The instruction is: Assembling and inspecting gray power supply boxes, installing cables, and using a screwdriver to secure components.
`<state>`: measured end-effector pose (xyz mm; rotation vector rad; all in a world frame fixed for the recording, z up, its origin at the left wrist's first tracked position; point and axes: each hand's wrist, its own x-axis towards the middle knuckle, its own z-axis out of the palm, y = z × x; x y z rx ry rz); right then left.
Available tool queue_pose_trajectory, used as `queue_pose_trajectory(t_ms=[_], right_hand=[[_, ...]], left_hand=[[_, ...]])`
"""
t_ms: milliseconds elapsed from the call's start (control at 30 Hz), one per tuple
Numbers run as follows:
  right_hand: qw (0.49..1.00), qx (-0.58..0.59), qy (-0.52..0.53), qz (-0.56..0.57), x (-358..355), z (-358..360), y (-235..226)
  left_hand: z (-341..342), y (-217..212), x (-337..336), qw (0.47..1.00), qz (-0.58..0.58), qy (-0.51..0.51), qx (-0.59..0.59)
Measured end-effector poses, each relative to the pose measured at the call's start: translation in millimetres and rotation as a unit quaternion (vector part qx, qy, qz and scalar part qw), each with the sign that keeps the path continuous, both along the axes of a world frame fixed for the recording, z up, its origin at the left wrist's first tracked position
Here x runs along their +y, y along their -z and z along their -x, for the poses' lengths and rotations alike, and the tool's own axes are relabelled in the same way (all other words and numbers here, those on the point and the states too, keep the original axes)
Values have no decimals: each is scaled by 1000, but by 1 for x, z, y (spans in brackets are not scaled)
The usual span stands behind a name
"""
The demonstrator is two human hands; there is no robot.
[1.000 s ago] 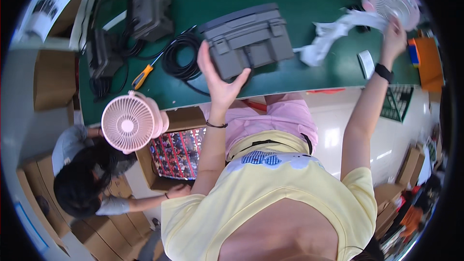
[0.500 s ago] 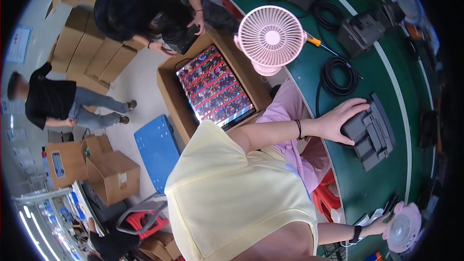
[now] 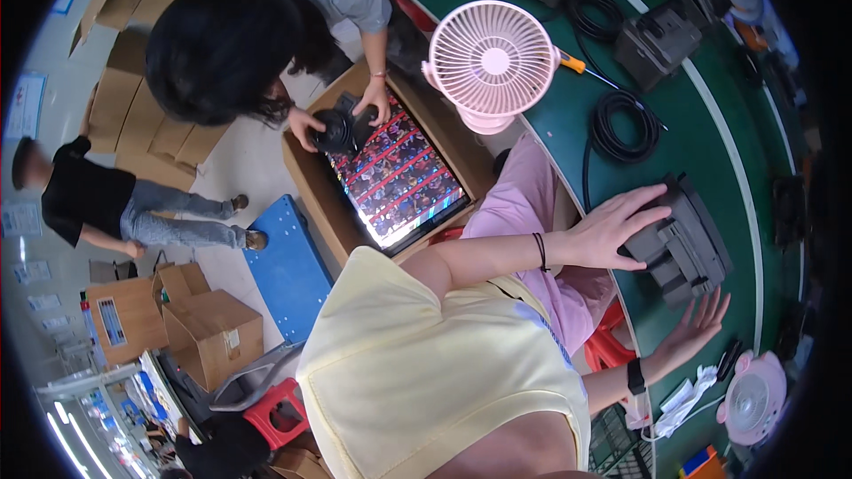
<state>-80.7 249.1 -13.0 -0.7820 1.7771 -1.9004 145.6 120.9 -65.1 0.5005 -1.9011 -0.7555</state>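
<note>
At ten o'clock, co-worker's hands (image 3: 355, 120) bent into an open carton (image 3: 306, 186), much as half a second ago. Near twelve, pink desk fan (image 3: 493, 58) upright at the edge of the green bench (image 3: 710, 168). Around three, left hand (image 3: 612, 231) laid flat, fingers spread, on the grey case (image 3: 688, 248), unmoved since then. Toward four, right hand (image 3: 697, 324) open-palmed, fingers splayed, now just beside the case's near end, touching nothing; gone from the small pink fan (image 3: 750, 404) at five. Case thus flanked by both hands, pressed by one only.

Assembly workshop, green workbench (image 3: 710, 137) with cable coils (image 3: 624, 127), stacked cardboard boxes (image 3: 133, 98), co-workers packing
</note>
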Motion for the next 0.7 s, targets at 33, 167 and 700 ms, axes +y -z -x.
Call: queue_pose_trajectory(t_ms=[33,167,700], right_hand=[[1000,2,14,-11,-1,-6,7],[948,-231,-75,205,-10,-22,43],[987,9,62,151,-7,-51,79]], left_hand=[[0,1,4,1000,-6,-7,1],[-1,5,19,999,12,-33,-16],[-63,15,9,988,-41,-151,-2]])
